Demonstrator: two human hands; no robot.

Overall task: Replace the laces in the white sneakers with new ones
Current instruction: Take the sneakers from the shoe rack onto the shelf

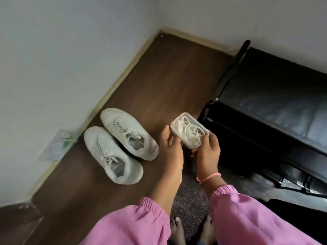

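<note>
Both hands, left [170,145] and right [207,149], curl round a clear tub [190,132] of new laces [187,131] at frame centre, held up for easy reach. The sneakers [120,147], still laced, sit paired at centre left on the floor [168,82].

Both hands, left hand [169,145] and right hand [208,150], hold a clear plastic container [190,130] of white laces [188,131] above wooden flooring [159,82], beside two laced white sneakers [120,144].

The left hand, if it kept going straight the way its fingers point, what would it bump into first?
Nothing new: the left hand already holds the clear container of new laces. Beyond it probably bare wooden floor, though depth is unclear.
</note>
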